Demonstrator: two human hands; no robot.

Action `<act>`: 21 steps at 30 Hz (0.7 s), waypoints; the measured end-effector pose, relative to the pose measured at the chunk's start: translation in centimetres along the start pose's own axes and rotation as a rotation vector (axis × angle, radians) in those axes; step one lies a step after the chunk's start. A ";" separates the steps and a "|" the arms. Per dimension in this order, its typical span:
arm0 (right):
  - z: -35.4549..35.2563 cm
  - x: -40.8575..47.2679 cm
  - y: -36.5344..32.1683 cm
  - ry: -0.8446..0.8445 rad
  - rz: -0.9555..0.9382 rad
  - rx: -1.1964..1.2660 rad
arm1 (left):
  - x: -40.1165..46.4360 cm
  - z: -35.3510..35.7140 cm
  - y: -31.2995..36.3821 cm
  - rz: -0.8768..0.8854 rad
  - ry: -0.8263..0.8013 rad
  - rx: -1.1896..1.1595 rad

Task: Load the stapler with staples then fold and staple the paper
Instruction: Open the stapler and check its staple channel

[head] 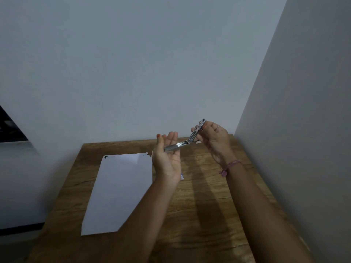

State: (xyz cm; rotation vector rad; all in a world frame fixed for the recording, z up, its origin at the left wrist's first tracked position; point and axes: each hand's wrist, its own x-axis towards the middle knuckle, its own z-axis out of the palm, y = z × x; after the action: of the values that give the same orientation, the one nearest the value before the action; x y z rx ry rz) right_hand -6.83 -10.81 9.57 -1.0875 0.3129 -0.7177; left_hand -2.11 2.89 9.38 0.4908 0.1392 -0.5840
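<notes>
A small metal stapler (187, 141) is held in the air above the wooden table (199, 215), hinged open into a bent shape. My left hand (167, 158) carries its lower arm on the palm, fingers fairly straight and pointing up. My right hand (214, 137) pinches the raised upper arm near its tip. A white sheet of paper (119, 192) lies flat on the table to the left of my hands. A small white and blue object (182, 176), perhaps the staple box, peeks out from under my left wrist.
Pale walls stand close behind the table and along its right side. A dark shape (9, 128) sits at the left edge of the view. The table's left edge drops to a grey floor.
</notes>
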 end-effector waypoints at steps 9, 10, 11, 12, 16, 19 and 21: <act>-0.7 -0.5 0.9 -0.001 -0.003 -0.020 | -0.5 -0.3 -1.3 -0.019 -0.001 -0.038; -0.7 -0.6 0.9 0.002 -0.006 -0.001 | -0.6 -0.4 -1.4 -0.017 -0.011 -0.035; -0.7 -0.6 0.8 0.006 -0.009 0.018 | -0.6 -0.5 -1.5 -0.018 -0.024 -0.035; -0.7 -0.7 0.7 0.010 -0.010 0.033 | -0.8 -0.7 -1.6 -0.024 -0.034 -0.040; -0.5 -0.8 0.3 0.007 -0.012 0.040 | -1.3 -1.4 -1.9 -0.062 -0.067 -0.042; -0.3 -0.9 0.1 -0.007 -0.007 0.024 | -1.0 -2.0 -2.0 -0.139 -0.029 0.058; -0.2 -1.1 0.1 -0.017 -0.001 0.009 | -0.8 -2.2 -2.1 -0.260 -0.009 0.231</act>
State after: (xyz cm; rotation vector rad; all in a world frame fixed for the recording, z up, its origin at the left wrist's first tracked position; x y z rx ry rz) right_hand -7.66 -10.18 9.28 -1.0845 0.2939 -0.7100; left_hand -3.89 2.85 6.82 0.6997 0.1289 -0.8627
